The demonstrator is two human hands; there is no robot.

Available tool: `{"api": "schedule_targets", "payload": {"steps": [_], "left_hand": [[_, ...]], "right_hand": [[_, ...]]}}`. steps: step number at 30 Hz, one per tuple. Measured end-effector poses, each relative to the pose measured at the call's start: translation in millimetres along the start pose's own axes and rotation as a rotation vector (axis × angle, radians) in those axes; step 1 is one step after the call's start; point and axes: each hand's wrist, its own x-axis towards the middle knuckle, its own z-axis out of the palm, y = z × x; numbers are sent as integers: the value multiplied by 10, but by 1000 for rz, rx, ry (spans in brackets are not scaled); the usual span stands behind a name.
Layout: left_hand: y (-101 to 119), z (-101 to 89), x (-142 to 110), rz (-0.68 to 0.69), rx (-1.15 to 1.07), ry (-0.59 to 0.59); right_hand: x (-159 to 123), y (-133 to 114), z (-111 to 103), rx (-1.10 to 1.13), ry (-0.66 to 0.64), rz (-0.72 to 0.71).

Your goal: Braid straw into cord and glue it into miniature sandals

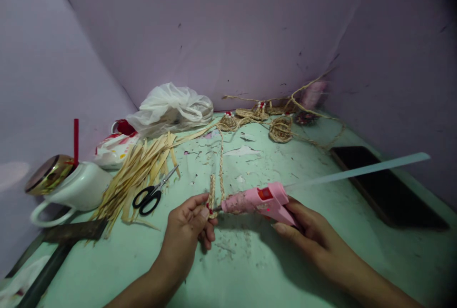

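Note:
My left hand (194, 217) pinches a braided straw cord (212, 186) near its bent lower end, where small red bits show by the fingertips. In my right hand (307, 232) is a pink hot glue gun (257, 201), gripped by its handle. Its nozzle points left and meets or nearly meets the cord at my left fingers; contact is hard to make out. A long translucent glue stick (357, 172) juts out of the gun's back to the right. The braid's other stretch (221, 165) runs away from me toward the back of the table.
Black-handled scissors (152, 198) lie left of my hands, beside loose straw strips (139, 170). Further left are a white mug (82, 186) and a hammer-like tool (71, 232). A plastic bag (171, 108) and braided pieces (250, 115) sit at the back; a dark phone (389, 189) lies right.

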Motion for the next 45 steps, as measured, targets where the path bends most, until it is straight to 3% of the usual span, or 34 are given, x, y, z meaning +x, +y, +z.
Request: {"api": "schedule_targets", "payload": {"steps": [45], "left_hand": [[-16,-21,-20,-1,33,-26]], "right_hand": [[23,19,-7,121,56,48]]}}
